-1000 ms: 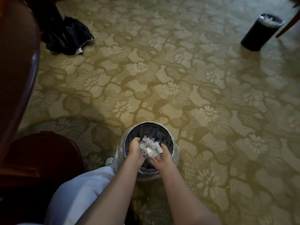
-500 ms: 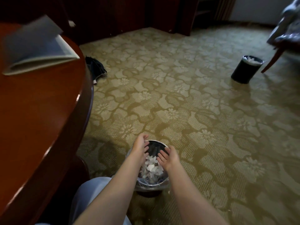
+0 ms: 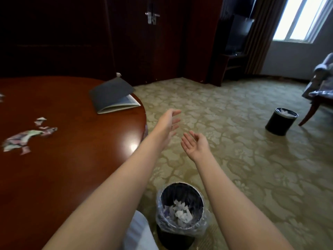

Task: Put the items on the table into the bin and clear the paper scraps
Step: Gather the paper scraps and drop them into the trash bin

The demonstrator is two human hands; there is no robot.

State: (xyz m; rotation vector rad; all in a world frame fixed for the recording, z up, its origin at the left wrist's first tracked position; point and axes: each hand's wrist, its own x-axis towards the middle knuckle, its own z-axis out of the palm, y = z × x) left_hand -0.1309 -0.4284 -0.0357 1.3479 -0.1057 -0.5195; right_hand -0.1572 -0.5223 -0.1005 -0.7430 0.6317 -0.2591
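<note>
Both hands, left hand (image 3: pixel 168 121) and right hand (image 3: pixel 195 147), open, empty. Two bins: near bin (image 3: pixel 181 206), far bin (image 3: pixel 281 121). One booklet (image 3: pixel 113 96) on table (image 3: pixel 72 159).

Both bare arms stretch forward, roughly parallel. The left hand (image 3: pixel 170 121) reaches furthest, fingers spread and slightly blurred, palm facing inward. The right hand (image 3: pixel 195 146) sits lower and nearer, palm up, fingers loosely curled, empty, close beside the left.

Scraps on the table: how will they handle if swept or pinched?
The scraps look thin, torn and flat, so likely light and floppy. Pinching single pieces off the glossy table may be fiddly; sweeping probably works better, though they may scatter.
</note>
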